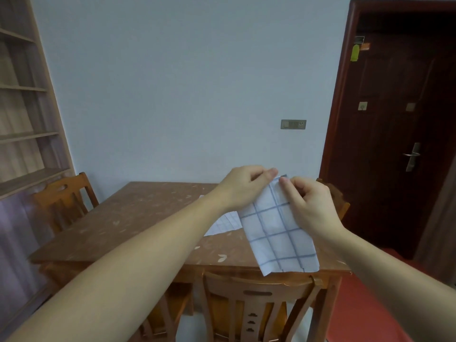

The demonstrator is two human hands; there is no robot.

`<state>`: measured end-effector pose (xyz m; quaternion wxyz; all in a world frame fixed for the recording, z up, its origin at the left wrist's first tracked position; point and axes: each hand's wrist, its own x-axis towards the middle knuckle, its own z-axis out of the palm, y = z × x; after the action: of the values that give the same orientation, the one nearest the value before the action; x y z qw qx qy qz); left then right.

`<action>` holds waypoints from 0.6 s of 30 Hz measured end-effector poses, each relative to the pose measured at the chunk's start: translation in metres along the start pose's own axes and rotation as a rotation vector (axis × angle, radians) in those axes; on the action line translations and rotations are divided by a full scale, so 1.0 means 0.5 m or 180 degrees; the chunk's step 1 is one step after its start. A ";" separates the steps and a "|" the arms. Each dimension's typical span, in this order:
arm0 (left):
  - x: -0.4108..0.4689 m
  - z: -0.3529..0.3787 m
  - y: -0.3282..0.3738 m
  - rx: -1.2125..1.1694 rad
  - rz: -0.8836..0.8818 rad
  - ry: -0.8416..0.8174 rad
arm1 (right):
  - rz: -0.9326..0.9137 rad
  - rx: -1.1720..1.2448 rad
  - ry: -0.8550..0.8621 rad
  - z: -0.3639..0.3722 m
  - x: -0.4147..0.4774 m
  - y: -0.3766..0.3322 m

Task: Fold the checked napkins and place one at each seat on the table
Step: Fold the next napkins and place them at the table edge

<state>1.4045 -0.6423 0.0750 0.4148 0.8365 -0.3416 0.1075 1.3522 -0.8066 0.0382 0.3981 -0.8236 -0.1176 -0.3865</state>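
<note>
A white napkin with blue checks (pixel 276 233) hangs in the air above the near right part of the brown table (pixel 138 218). It is folded into a long narrow shape. My left hand (pixel 246 186) and my right hand (pixel 308 201) both pinch its top edge, thumbs close together. More checked napkin cloth (pixel 225 224) lies flat on the table behind my left forearm, partly hidden by it.
A wooden chair (pixel 259 299) is tucked in at the near side, another chair (pixel 64 198) stands at the left, and a third chair (pixel 341 201) shows at the right behind my right hand. Shelves (pixel 22 107) fill the left wall. A dark door (pixel 399 124) is at the right.
</note>
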 end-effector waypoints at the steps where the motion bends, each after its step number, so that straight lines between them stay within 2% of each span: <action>1: 0.000 0.005 0.002 0.0205 0.0109 -0.0010 | 0.0010 0.0015 0.0009 0.001 0.000 -0.001; 4: 0.001 0.015 -0.006 0.0544 0.0341 0.0188 | 0.0084 0.0078 0.0031 0.004 -0.003 0.001; 9: 0.013 -0.004 -0.005 0.0552 0.0370 0.0632 | 0.0178 0.0094 -0.0070 0.014 -0.032 0.012; 18: 0.028 -0.025 -0.010 0.0412 0.0376 0.0707 | 0.0242 0.0069 -0.0182 0.008 -0.051 0.029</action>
<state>1.4193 -0.6372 0.0864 0.3882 0.8229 -0.3346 0.2455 1.3443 -0.8103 0.0099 0.4178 -0.8338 -0.1018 -0.3461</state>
